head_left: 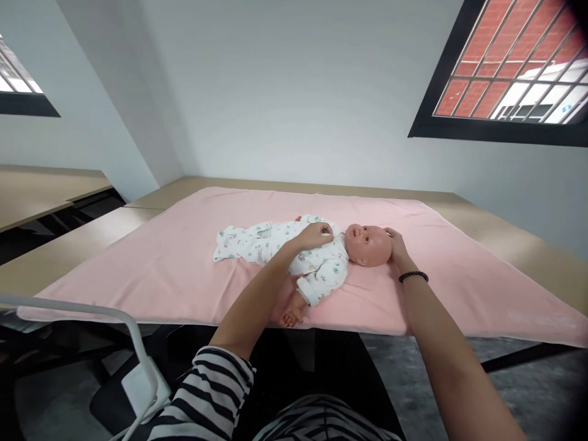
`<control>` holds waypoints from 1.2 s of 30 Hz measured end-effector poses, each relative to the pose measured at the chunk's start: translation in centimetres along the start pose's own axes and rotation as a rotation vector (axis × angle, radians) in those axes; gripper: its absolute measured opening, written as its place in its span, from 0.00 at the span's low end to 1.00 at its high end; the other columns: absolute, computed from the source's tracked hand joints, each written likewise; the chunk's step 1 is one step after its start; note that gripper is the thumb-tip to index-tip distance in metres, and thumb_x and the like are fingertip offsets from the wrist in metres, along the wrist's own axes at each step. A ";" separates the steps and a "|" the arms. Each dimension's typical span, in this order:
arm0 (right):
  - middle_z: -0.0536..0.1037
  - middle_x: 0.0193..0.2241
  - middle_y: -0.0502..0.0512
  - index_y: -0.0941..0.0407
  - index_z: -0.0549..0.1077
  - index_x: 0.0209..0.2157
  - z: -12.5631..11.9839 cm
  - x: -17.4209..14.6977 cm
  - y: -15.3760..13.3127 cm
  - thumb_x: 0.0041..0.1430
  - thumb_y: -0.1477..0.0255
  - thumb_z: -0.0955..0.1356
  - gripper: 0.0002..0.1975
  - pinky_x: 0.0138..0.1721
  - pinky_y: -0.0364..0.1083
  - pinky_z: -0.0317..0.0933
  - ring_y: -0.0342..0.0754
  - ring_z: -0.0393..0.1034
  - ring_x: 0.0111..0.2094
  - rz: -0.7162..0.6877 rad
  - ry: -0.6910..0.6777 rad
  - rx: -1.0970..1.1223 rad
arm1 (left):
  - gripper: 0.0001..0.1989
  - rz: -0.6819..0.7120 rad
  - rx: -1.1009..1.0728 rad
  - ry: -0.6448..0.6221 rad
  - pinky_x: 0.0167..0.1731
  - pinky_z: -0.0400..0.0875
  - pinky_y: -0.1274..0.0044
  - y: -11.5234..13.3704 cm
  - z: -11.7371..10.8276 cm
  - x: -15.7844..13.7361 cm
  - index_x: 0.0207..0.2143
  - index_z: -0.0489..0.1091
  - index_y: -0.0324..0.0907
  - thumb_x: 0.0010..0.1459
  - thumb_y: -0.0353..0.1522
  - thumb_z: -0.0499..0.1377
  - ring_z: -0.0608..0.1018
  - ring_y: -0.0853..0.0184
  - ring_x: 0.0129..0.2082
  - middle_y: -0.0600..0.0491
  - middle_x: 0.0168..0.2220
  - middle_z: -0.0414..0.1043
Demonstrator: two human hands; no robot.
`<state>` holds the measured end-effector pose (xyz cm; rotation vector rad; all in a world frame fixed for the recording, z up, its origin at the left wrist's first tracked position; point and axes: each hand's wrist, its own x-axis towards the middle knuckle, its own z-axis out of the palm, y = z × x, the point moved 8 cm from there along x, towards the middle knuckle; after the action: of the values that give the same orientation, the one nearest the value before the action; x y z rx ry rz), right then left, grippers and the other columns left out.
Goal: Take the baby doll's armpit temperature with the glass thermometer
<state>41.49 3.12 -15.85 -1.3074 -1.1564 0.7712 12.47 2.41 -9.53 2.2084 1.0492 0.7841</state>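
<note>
A baby doll (369, 246) lies on its back on a pink blanket (174, 257), its bald head to the right and its feet to the left. It wears white printed footed pajamas (326, 269). Over the doll's chest, my left hand (316, 236) has its fingers curled together near the collar; whether cloth is pinched in them is hidden. My right hand (399, 246) cups the crown of the doll's head, its fingers partly out of sight behind it. One doll hand (293, 311) rests by the blanket's near edge.
Under the blanket stands a wooden-topped table (500, 236), pushed against a white wall. Another table (46, 184) is at the left. A chair with a white tubular frame (133, 331) stands at the lower left. A barred window (514, 67) is at upper right.
</note>
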 end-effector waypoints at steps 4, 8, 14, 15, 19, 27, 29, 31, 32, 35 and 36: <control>0.79 0.24 0.56 0.56 0.73 0.26 0.3 -0.3 -0.6 0.38 0.60 0.71 0.15 0.30 0.49 0.64 0.49 0.69 0.27 -0.025 0.015 -0.109 | 0.05 -0.001 0.045 0.033 0.41 0.71 0.74 -0.2 0.0 0.0 0.33 0.73 0.42 0.54 0.33 0.58 0.78 0.62 0.42 0.51 0.40 0.78; 0.80 0.28 0.59 0.56 0.73 0.27 -1.1 -0.4 -3.7 0.44 0.61 0.69 0.12 0.39 0.54 0.66 0.54 0.71 0.33 -0.116 0.137 -0.294 | 0.03 0.030 0.108 0.079 0.42 0.70 0.72 0.0 -0.2 0.1 0.32 0.70 0.42 0.56 0.31 0.57 0.78 0.60 0.42 0.50 0.39 0.78; 0.79 0.47 0.64 0.55 0.76 0.42 1.5 -3.3 -12.6 0.57 0.67 0.64 0.14 0.59 0.67 0.53 0.63 0.67 0.53 -0.400 0.264 -0.593 | 0.02 0.099 0.167 0.136 0.41 0.69 0.71 0.2 -0.3 0.3 0.30 0.68 0.43 0.53 0.28 0.59 0.76 0.60 0.40 0.51 0.36 0.75; 0.79 0.49 0.62 0.54 0.76 0.44 3.4 -4.2 -13.8 0.58 0.69 0.64 0.14 0.61 0.68 0.49 0.63 0.65 0.55 -0.455 0.223 -0.629 | 0.03 0.098 0.174 0.150 0.41 0.69 0.71 0.2 -0.4 0.3 0.30 0.68 0.43 0.52 0.27 0.60 0.76 0.60 0.40 0.51 0.37 0.75; 0.80 0.45 0.59 0.54 0.77 0.37 12.8 -8.2 -15.4 0.60 0.79 0.62 0.13 0.65 0.75 0.26 0.60 0.65 0.53 -0.672 -0.087 -0.985 | 0.04 0.069 0.210 0.192 0.42 0.69 0.70 0.0 -0.5 0.2 0.31 0.68 0.43 0.52 0.26 0.59 0.75 0.60 0.41 0.50 0.37 0.74; 0.81 0.35 0.62 0.57 0.80 0.35 16.7 -10.8 -13.9 0.59 0.83 0.59 0.18 0.65 0.73 0.23 0.60 0.68 0.44 -0.764 -0.167 -1.292 | 0.03 0.053 0.172 0.179 0.42 0.69 0.71 -0.2 -0.5 0.2 0.30 0.69 0.42 0.51 0.28 0.61 0.75 0.60 0.40 0.51 0.36 0.75; 0.82 0.36 0.62 0.57 0.80 0.37 16.3 -11.0 -13.9 0.60 0.81 0.60 0.16 0.66 0.70 0.25 0.60 0.68 0.45 -0.759 -0.201 -1.269 | 0.03 0.057 0.123 0.164 0.39 0.68 0.72 -0.3 -0.8 0.2 0.30 0.69 0.42 0.50 0.28 0.61 0.75 0.61 0.38 0.52 0.34 0.74; 0.82 0.39 0.62 0.57 0.80 0.38 16.0 -11.0 -14.0 0.61 0.78 0.61 0.15 0.66 0.67 0.29 0.59 0.68 0.46 -0.736 -0.201 -1.253 | 0.04 0.062 0.069 0.129 0.36 0.68 0.73 -0.4 -0.9 0.2 0.30 0.70 0.42 0.49 0.29 0.60 0.75 0.63 0.35 0.53 0.32 0.73; 0.82 0.39 0.61 0.57 0.80 0.38 15.9 -11.0 -14.0 0.62 0.77 0.62 0.14 0.66 0.66 0.32 0.59 0.68 0.46 -0.725 -0.190 -1.251 | 0.04 0.067 0.046 0.109 0.34 0.67 0.74 -0.5 -0.9 0.3 0.30 0.71 0.42 0.48 0.30 0.60 0.74 0.64 0.34 0.54 0.31 0.72; 0.82 0.40 0.62 0.58 0.79 0.39 15.9 -11.2 -14.0 0.64 0.77 0.61 0.15 0.63 0.62 0.39 0.58 0.68 0.46 -0.719 -0.154 -1.248 | 0.04 0.084 0.008 0.087 0.32 0.65 0.75 -0.5 -1.1 0.3 0.29 0.70 0.42 0.47 0.30 0.60 0.72 0.66 0.32 0.56 0.29 0.70; 0.82 0.40 0.62 0.59 0.79 0.39 15.9 -11.2 -13.9 0.64 0.77 0.60 0.15 0.62 0.61 0.40 0.58 0.68 0.46 -0.722 -0.143 -1.245 | 0.04 0.091 0.002 0.091 0.32 0.65 0.75 -0.5 -1.1 0.3 0.29 0.70 0.42 0.46 0.30 0.60 0.72 0.66 0.32 0.56 0.29 0.69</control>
<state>20.84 -4.46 -6.41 -1.5827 -2.1930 -0.5303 11.59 3.15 -9.09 2.2540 0.9988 0.9308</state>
